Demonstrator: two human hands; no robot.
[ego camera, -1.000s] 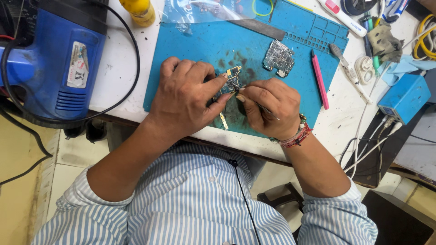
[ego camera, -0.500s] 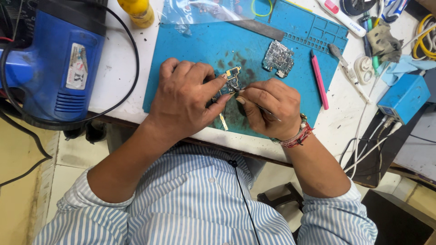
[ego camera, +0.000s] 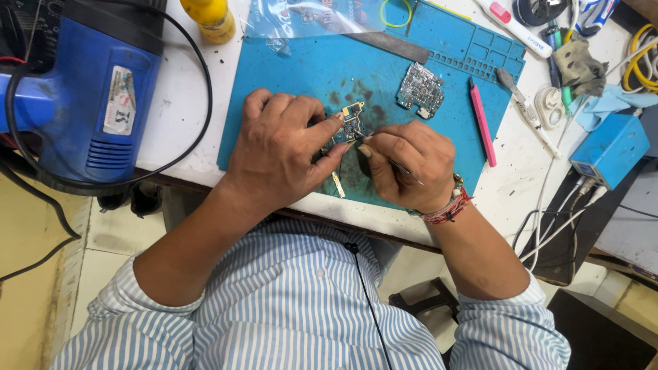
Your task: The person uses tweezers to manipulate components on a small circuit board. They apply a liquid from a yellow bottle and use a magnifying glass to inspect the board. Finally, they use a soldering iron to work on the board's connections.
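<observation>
A small green circuit board (ego camera: 351,122) lies on a blue work mat (ego camera: 301,68). My left hand (ego camera: 277,154) pinches the board between forefinger and thumb and holds it against the mat. My right hand (ego camera: 408,164) grips thin metal tweezers (ego camera: 401,168), their tip touching the board's lower right edge. A small metal strip (ego camera: 338,184) lies on the mat just below my left thumb. The mat around the board is stained dark.
A metal shield plate (ego camera: 420,90) and a pink pry tool (ego camera: 482,121) lie on the mat to the right. A blue heat gun (ego camera: 96,96) with a black cable sits at left, a yellow bottle (ego camera: 209,17) behind, a blue box (ego camera: 610,147) and cables at right.
Both hands stay on the board with only slight shifts of the fingers; the tweezers remain at the board's edge.
</observation>
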